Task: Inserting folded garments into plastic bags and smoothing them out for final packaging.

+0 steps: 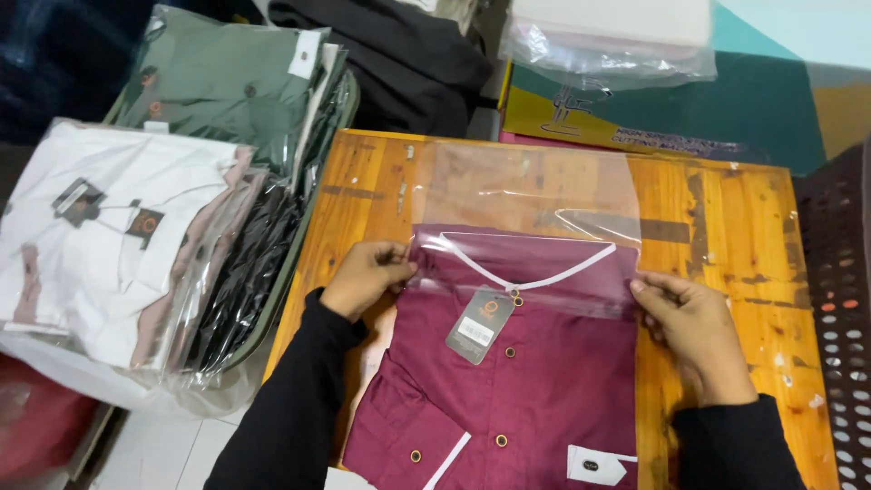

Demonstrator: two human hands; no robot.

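Note:
A folded maroon shirt [526, 381] with white collar trim and a grey hang tag [479, 325] lies on a wooden board [726, 245]. A clear plastic bag [531, 195] covers the shirt's collar end and stretches away from me. My left hand [367, 277] pinches the bag's left edge beside the collar. My right hand [694, 331] pinches the bag's right edge beside the shirt's shoulder. Both arms wear black sleeves.
Stacks of bagged folded shirts stand to the left: white ones [109, 236], a green one [227, 86] and dark ones [249, 281]. A bag of pale fabric [608, 36] lies behind the board. A dark perforated basket [839, 318] stands at the right edge.

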